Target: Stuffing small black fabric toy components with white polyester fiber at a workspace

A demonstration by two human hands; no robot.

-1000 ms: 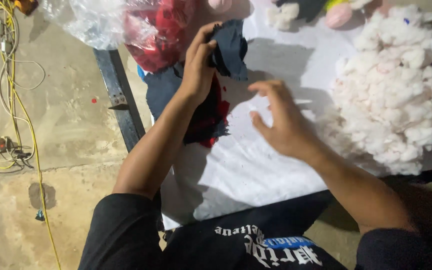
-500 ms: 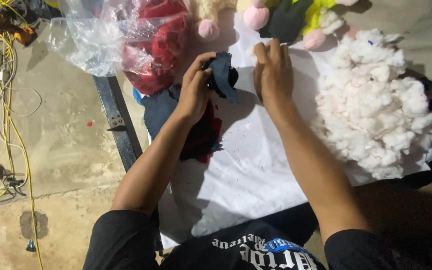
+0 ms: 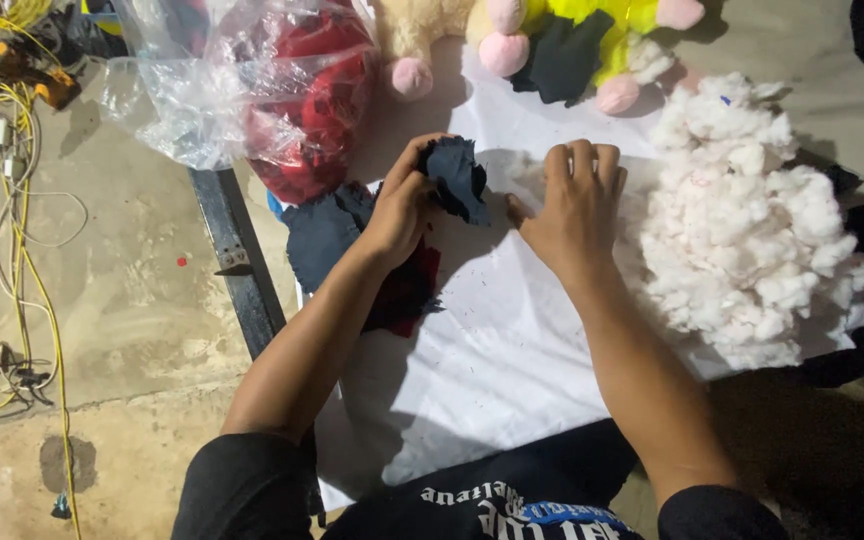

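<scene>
**Dark fabric piece, held at the edge of a white sheet**

Item: one small piece of dark navy cloth (image 3: 457, 178), soft and crumpled, with ragged, uneven edges. It was folded over on itself and hung loosely past the fingertips that held it. No seam or print could be made out.

Holding: the left hand (image 3: 400, 205) had its fingers curled closed around the cloth, thumb and fingertips pinching the near edge, so the bulk of the piece stood out just beyond the knuckles. The right hand (image 3: 572, 205) lay palm down, fingers bent and close together, fingertips pressed on the white sheet (image 3: 512, 360); it held nothing that could be seen, and sat just beside the cloth without touching it.

Nearby: below the left wrist lay more dark blue fabric (image 3: 322, 235) and a dark red scrap (image 3: 407, 290), partly under the forearm. Beyond the right hand's little finger sat a large heap of white stuffing (image 3: 752, 230), touching the sheet. Past the fingertips of both hands lay a clear plastic bag (image 3: 252, 90) with red material inside, and plush toys (image 3: 552, 40) in yellow, black and pink.
</scene>
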